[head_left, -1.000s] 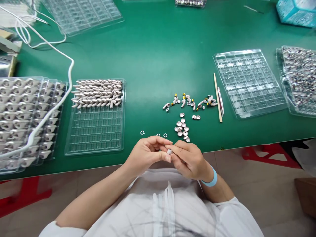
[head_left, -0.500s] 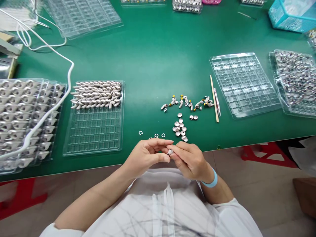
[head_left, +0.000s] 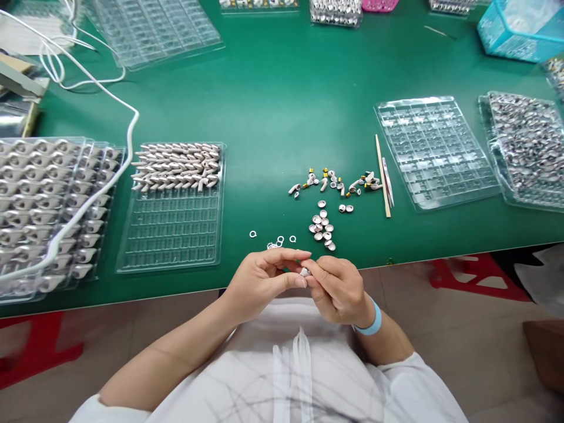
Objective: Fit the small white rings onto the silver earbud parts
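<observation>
At the table's front edge, my left hand (head_left: 259,282) pinches a small silvery earbud shell (head_left: 305,272) between thumb and fingers. My right hand (head_left: 339,288), with a light blue band on its wrist, grips the same shell from the other side. Fingers cover most of it. Just beyond my hands lie several loose round earbud shells (head_left: 324,220) in a cluster. Thin white rings (head_left: 281,239) are scattered past my left hand. Farther back is a row of stemmed earbud pieces (head_left: 328,179) with yellow bits on them.
A wooden stick (head_left: 382,176) and tweezers (head_left: 388,182) lie at right, beside a clear tray (head_left: 440,153). A partly filled tray (head_left: 171,235) and stacked full trays (head_left: 48,217) stand left, crossed by a white cable (head_left: 132,126). A blue basket (head_left: 506,35) is far right.
My hands stay together on the earbud shell, which is turned slightly and less exposed. My right hand's fingers have shifted a little. The whole view has moved slightly.
</observation>
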Tool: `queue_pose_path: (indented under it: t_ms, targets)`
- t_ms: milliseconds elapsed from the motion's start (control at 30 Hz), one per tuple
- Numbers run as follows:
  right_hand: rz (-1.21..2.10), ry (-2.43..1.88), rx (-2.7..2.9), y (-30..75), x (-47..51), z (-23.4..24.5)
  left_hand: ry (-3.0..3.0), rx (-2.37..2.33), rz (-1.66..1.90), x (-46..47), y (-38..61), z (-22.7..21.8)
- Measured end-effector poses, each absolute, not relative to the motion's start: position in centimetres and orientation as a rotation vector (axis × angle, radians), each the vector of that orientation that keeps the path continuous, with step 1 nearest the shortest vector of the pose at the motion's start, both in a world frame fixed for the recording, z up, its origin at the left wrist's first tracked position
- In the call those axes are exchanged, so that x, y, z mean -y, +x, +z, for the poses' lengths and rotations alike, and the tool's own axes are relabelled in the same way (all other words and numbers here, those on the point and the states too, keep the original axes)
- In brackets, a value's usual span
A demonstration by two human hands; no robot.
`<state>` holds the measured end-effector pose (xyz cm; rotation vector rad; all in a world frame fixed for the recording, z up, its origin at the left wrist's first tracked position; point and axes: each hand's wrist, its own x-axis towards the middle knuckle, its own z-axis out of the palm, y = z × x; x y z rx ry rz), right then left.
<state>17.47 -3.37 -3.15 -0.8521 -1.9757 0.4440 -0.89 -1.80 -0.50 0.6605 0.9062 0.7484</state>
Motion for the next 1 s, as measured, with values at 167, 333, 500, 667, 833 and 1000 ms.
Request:
queue_pose_path:
  t_ms: [167,333,500,667,833,1000]
  targets:
    - [0.435,-0.883,1.987,17.5,3.4,-2.9,0.703,-0.926,0.807,2.1,-0.5,0.1]
    - [0.413,-0.895,1.977,17.3,3.7,-3.0,0.816,-1.019,0.883,2.4,-0.2,0.0]
    - [0.382,-0.907,1.973,17.1,3.8,-3.1,0.858,-1.066,0.909,2.7,-0.2,-0.3]
    - [0.403,-0.889,1.97,17.0,3.5,-3.4,0.889,-1.087,0.927,2.7,-0.1,-0.5]
    - [0.396,-0.89,1.977,16.8,3.3,-3.9,0.923,-1.122,0.913,2.6,-0.2,-0.8]
    - [0.422,-0.87,1.968,16.5,3.1,-4.1,0.925,-1.158,0.885,2.4,-0.5,-0.8]
